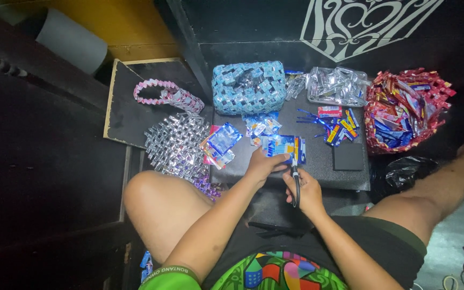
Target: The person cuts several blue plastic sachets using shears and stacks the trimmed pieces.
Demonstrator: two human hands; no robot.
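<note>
With the left hand [264, 164] pinching a blue foil wrapper [282, 145] on the black desk [318, 166] and the right hand [306, 191] gripping black-handled scissors [295, 182] beside those fingertips, a slip could nick them, while crowded wrapper strips [339, 126] leave little room.

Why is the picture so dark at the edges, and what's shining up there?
Head view: light falls on the middle board only; the surroundings sink into black. Glare glints off the clear wrappers and silver mat. Hands and scissors look sharp.
</note>
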